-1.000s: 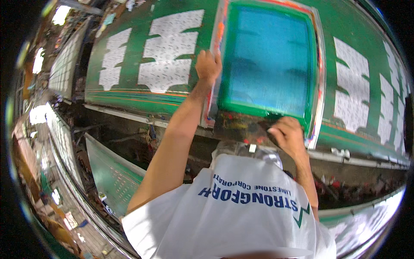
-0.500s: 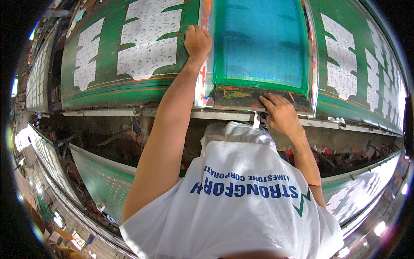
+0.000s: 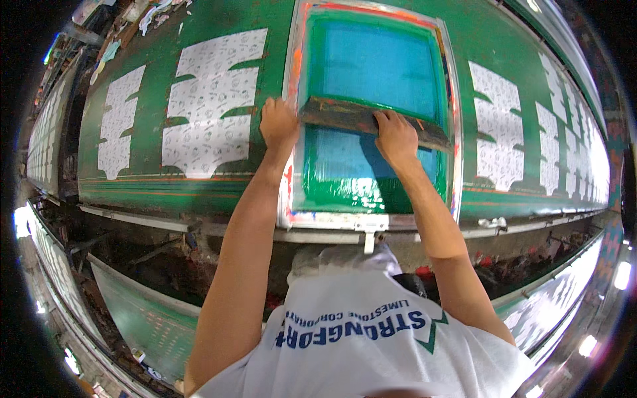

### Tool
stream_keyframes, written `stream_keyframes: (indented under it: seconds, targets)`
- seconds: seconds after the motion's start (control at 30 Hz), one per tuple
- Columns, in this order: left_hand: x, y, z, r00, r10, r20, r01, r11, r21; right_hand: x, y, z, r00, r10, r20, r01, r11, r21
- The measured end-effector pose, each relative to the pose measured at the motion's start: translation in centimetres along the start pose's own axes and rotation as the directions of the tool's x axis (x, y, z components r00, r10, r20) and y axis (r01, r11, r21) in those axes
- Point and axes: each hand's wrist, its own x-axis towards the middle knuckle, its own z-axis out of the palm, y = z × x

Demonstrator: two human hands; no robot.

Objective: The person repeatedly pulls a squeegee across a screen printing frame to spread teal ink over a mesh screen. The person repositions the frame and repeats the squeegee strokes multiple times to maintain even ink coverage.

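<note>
A screen printing frame [image 3: 452, 186] with a blue mesh [image 3: 371, 56] bordered in green lies on the green printing table [image 3: 279, 46]. My left hand [image 3: 279, 123] is closed on the frame's left side rail. My right hand [image 3: 395, 136] grips the dark, paint-stained squeegee [image 3: 338, 114], which lies across the middle of the mesh, slightly tilted. Glossy green ink shows along the mesh's near end, and a white bracket [image 3: 369, 240] sits at the middle of the frame's near edge.
Patterned white cut pieces [image 3: 206, 146] lie left and right of the frame on the table. A metal rail [image 3: 488, 233] runs along the table's near edge. Lower green panels [image 3: 139, 298] stand below. Small scraps [image 3: 152, 16] lie at the table's far left.
My right hand has moved forward with the squeegee from the frame's near end to the middle of the mesh. My left hand remains on the frame's left rail.
</note>
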Motion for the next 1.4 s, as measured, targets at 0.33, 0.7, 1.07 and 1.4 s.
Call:
stream_keyframes:
  seconds: [0.33,0.7,1.07,1.4]
  targets:
    - [0.4,1.5,-0.6,0.991,-0.129,0.019,0.127,0.987,0.095,25.6,9.1,2.3,0.973,0.044,0.227,-0.037,0.999,-0.035]
    - [0.4,1.7,-0.6,0.993,-0.117,-0.021,0.119,0.983,0.142,36.9,14.0,1.6,0.929,-0.169,0.329,0.158,0.986,0.059]
    - [0.4,1.0,0.0,0.998,-0.036,-0.055,0.045,0.985,0.168,27.5,11.6,1.7,0.921,-0.21,0.33,0.163,0.973,0.165]
    - [0.3,-0.5,1.0,0.998,-0.019,-0.063,0.021,0.999,0.033,-1.4,0.8,-5.6,0.858,-0.134,0.496,0.111,0.991,0.075]
